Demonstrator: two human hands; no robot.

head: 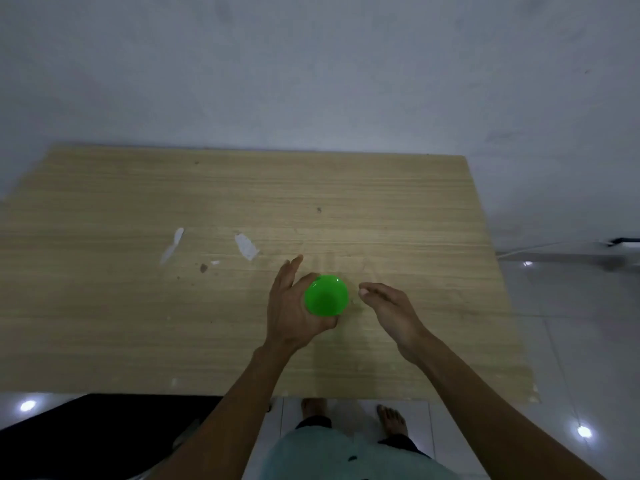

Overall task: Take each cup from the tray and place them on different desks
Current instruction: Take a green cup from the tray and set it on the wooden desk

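A bright green cup (326, 295) stands upright on the light wooden desk (398, 209), seen from above. My left hand (294, 306) wraps its left and near side, thumb curled under the rim and fingers reaching past it. My right hand (391, 311) hovers just right of the cup with relaxed fingers, apart from it and holding nothing. No tray is in view.
The desk stands against a pale wall (311, 64). White scuffs (246, 247) mark its middle. A dark object (86, 427) sits on the floor at the lower left. Glossy tiled floor (571, 323) lies to the right, and my bare feet (389, 419) stand at the desk's near edge.
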